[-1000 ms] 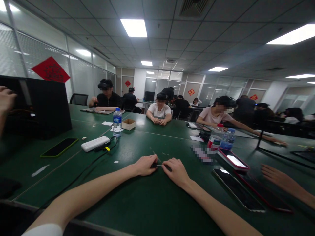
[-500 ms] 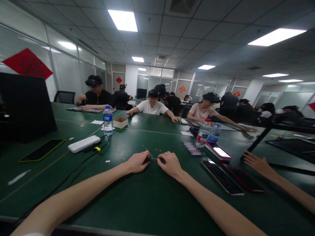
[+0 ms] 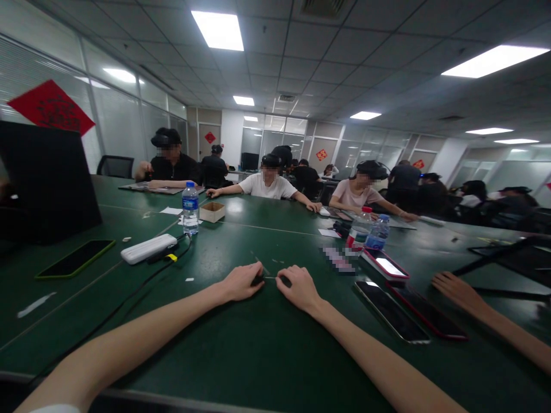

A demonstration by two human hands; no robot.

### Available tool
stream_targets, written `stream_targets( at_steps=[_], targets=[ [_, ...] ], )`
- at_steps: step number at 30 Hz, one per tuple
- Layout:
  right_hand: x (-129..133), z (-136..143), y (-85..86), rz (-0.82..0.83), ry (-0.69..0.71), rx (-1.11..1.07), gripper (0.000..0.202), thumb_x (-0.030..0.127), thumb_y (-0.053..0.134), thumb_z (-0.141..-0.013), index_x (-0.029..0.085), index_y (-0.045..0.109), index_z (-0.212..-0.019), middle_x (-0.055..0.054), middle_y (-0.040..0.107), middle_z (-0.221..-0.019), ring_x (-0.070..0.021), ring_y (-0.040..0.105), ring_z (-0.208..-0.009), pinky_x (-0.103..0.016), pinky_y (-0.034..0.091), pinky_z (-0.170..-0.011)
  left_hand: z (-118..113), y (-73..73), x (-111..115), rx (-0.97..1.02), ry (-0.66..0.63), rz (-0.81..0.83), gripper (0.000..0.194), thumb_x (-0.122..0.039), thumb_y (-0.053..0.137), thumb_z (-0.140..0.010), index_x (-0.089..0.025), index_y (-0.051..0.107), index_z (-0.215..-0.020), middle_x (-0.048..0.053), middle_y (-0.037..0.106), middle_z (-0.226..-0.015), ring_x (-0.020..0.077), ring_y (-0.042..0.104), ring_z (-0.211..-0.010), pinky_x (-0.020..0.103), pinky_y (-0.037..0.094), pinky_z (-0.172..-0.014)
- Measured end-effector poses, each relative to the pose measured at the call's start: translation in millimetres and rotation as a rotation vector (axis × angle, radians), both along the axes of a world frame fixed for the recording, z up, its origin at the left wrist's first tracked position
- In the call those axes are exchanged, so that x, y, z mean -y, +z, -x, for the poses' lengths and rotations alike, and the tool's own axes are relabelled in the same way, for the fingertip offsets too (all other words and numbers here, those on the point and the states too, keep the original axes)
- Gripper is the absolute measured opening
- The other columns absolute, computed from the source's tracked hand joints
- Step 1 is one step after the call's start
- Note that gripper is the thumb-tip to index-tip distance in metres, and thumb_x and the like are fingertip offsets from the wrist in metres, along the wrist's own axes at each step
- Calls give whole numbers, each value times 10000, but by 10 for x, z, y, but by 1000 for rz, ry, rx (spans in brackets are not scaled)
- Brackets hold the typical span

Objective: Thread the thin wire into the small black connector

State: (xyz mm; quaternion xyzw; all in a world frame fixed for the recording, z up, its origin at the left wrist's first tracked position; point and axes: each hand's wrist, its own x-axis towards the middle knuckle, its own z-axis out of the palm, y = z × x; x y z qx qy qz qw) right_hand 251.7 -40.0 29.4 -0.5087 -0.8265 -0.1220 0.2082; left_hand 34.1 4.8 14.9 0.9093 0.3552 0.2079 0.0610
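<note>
My left hand (image 3: 243,281) rests on the green table (image 3: 241,350) with its fingers curled together. Just to its right, my right hand (image 3: 299,287) lies on the tabletop, fingers bent in as well. A thin pale line (image 3: 270,277) shows in the small gap between the two hands; whether it is an object or a mark on the table is unclear. Anything within either hand is hidden or too small to name.
On the left are a green-edged phone (image 3: 76,259), a white power bank (image 3: 148,248) with a cable, a bottle (image 3: 190,209) and a small box (image 3: 212,212). Rightward lie phones (image 3: 391,310), bottles (image 3: 358,232) and a neighbour's hand (image 3: 458,289) beside a black frame (image 3: 495,258). People sit opposite.
The black frame at the right has tipped lower, and the neighbour's hand beside it has shifted slightly right. The person opposite at right has drawn an arm back. My hands hold their pose.
</note>
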Motion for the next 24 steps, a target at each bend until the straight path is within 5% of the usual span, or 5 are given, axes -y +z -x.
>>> stream_targets(
  at_steps=[10, 16, 24],
  targets=[
    [60, 54, 51, -5, 90, -11, 188, 314, 505, -881, 203, 657, -881, -38, 664, -855, -167, 557, -832, -295, 356, -748, 3, 8, 8, -34, -1, -14, 190, -357, 526, -855, -204, 467, -952, 45, 631, -920, 200, 611, -796, 282, 438, -687],
    [175, 193, 51, 24, 274, 16, 186, 311, 511, -878, 216, 670, -903, -40, 670, -879, -166, 559, -843, -302, 353, -789, -7, -8, -11, -55, -6, -16, 206, -389, 506, -871, -199, 475, -944, 49, 640, -903, 207, 617, -784, 283, 439, -674],
    [30, 18, 70, -13, 118, 3, 192, 311, 509, -877, 199, 664, -886, -43, 667, -861, -165, 561, -812, -289, 355, -726, -10, -37, -27, -76, -14, -30, 186, -354, 518, -871, -201, 510, -975, 55, 661, -921, 220, 638, -819, 292, 453, -694]
  ],
)
